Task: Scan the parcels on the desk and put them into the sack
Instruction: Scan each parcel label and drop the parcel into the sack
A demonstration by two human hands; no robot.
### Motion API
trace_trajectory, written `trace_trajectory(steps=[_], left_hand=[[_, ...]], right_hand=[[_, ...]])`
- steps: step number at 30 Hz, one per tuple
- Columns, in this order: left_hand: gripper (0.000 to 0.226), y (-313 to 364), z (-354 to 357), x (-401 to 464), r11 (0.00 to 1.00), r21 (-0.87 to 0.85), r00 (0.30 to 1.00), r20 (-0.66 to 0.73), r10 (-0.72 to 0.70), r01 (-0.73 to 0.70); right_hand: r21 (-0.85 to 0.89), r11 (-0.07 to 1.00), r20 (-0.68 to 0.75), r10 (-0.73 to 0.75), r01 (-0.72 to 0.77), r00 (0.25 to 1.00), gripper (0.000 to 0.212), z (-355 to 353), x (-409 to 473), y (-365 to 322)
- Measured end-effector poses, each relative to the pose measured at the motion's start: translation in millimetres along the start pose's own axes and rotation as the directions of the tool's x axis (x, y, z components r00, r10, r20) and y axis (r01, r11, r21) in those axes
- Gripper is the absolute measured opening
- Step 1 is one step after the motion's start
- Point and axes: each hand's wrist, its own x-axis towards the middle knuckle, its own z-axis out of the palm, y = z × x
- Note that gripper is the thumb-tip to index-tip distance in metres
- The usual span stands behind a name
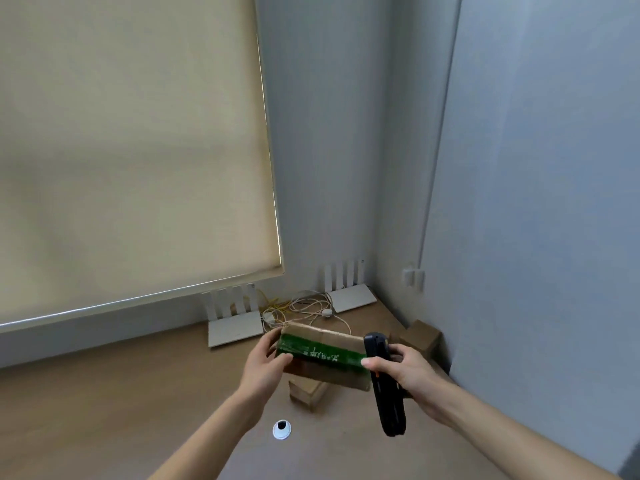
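Note:
My left hand (pixel 268 360) grips the left end of a cardboard parcel (pixel 334 370) wrapped with green printed tape, lifted above the wooden desk (pixel 121 393). In my right hand (pixel 403 367) I hold a black handheld scanner (pixel 384 382), its head beside the parcel's right end. A smaller cardboard parcel (pixel 306 393) lies on the desk under the held one. Two more brown boxes (pixel 420 337) sit by the right wall. No sack is in view.
Two white routers (pixel 235 327) (pixel 353 296) with upright antennas stand at the back of the desk with tangled cables (pixel 304 310) between them. A white cable grommet (pixel 281 429) sits in the desk. A roller blind (pixel 131 150) covers the window; walls close the corner.

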Motion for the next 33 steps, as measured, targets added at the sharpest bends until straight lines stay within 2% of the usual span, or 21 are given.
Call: trace_trajectory(steps=[2, 4, 8, 12, 16, 21, 26, 33], left_hand=[[0.038, 12, -13, -25, 0.999, -0.042, 1.0, -0.007, 0.011, -0.011], [0.031, 22, -22, -50, 0.996, -0.083, 0.999, -0.023, 0.03, -0.032], [0.023, 38, -31, -90, 0.99, -0.103, 0.99, -0.113, 0.083, -0.095], [0.034, 55, -29, -125, 0.984, -0.137, 0.99, -0.095, 0.103, -0.116], [0.024, 69, -20, -165, 0.975, -0.175, 0.988, -0.088, 0.125, -0.139], [0.029, 74, 0, -212, 0.965, -0.231, 0.989, -0.109, 0.097, -0.12], [0.029, 68, 9, -254, 0.981, -0.173, 0.991, -0.12, 0.065, -0.085], [0.032, 50, 1, -325, 0.982, -0.15, 0.987, -0.13, 0.095, -0.114]], right_hand=[[-0.005, 1.0, 0.0, -0.031, 0.031, 1.0, 0.11, 3, -28, -12], [-0.006, 0.999, 0.011, -0.054, 0.054, 0.998, 0.109, 6, -55, -21], [-0.011, 0.998, 0.04, -0.068, 0.068, 0.997, 0.082, 10, -102, -34], [-0.019, 0.995, 0.029, -0.093, 0.093, 0.995, 0.089, 1, -136, -37], [0.003, 0.993, 0.029, -0.12, 0.12, 0.992, 0.08, -13, -170, -34], [-0.033, 0.991, 0.05, -0.129, 0.131, 0.99, 0.09, -29, -213, -16], [-0.062, 0.988, 0.093, -0.136, 0.143, 0.986, 0.092, -35, -258, 6], [-0.098, 0.983, 0.123, -0.14, 0.153, 0.982, 0.091, -27, -312, 21]])
